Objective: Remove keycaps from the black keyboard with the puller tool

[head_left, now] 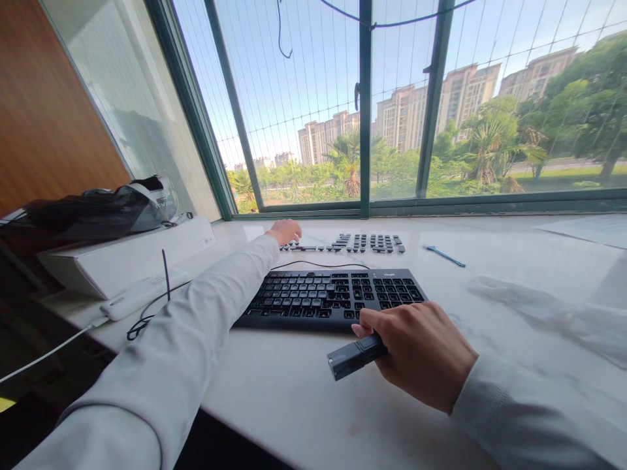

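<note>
A black keyboard [294,321] lies on the white tabletop in front of me, with keycaps on much of its left part and bare switch places toward the right. Beyond it, loose dark keycaps [360,243] are laid out in rows. My left hand [284,231] is at the left end of these rows, its fingers bent down and closed at the caps; what they hold is too small to make out. Near the keyboard's front right corner, my right hand [416,349] is closed around a dark, block-shaped handheld device [355,358] whose end points left.
A thin blue tool [445,256] lies right of the keycaps, near a crumpled clear plastic bag [548,307]. Paper [592,228] rests at the far right. Left are a white box [132,251], a power strip [142,294] and black cable [142,324]. A window stands behind.
</note>
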Tool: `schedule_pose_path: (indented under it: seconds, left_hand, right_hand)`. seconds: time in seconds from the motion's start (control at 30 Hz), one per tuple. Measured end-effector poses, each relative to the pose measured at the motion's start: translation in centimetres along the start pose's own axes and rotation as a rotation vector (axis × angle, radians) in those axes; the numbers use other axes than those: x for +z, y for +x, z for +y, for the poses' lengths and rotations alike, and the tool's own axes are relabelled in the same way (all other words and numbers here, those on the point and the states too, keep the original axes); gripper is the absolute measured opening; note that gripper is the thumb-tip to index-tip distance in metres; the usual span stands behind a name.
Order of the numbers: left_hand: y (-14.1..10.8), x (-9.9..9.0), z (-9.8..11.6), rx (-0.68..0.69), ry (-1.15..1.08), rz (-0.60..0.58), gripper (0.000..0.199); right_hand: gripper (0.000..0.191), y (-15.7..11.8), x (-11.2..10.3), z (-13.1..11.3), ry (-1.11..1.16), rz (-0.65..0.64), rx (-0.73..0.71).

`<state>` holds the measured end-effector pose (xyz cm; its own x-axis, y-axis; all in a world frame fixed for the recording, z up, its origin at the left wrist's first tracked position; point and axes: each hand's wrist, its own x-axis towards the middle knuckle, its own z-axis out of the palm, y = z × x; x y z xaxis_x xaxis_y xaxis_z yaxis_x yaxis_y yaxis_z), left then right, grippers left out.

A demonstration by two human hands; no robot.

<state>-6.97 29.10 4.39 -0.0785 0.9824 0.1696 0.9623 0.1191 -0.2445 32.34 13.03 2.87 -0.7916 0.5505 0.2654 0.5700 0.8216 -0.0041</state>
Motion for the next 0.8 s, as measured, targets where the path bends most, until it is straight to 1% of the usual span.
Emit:
schedule_pose_path:
  seconds: [0.13, 0.23, 0.33, 0.5, 0.8]
  left_hand:
    - [0.07, 0.00, -0.26, -0.009, 0.019, -0.023, 0.025]
    - [0.10, 0.19, -0.14, 0.024, 0.009, -0.049, 0.033]
    - [0.02, 0.31, 0.10, 0.051, 0.012, -0.062, 0.034]
    - [-0.20, 0.18, 0.18, 0.072, -0.001, -0.064, 0.038]
    - [-0.35, 0.22, -0.07, 0.073, 0.034, -0.035, 0.037]
  right_hand:
    - [0.027, 0.00, 0.06, 0.00, -0.007, -0.009, 0.000]
    - [0.028, 0.03, 0.08, 0.00, -0.007, -0.015, 0.004]
    - [0.029, 0.02, 0.12, 0.00, -0.002, -0.004, 0.001]
    - [0.026, -0.11, 0.09, 0.01, 0.005, 0.021, -0.012]
    - [0.025, 0.04, 0.01, 0.01, -0.002, 0.010, -0.011]
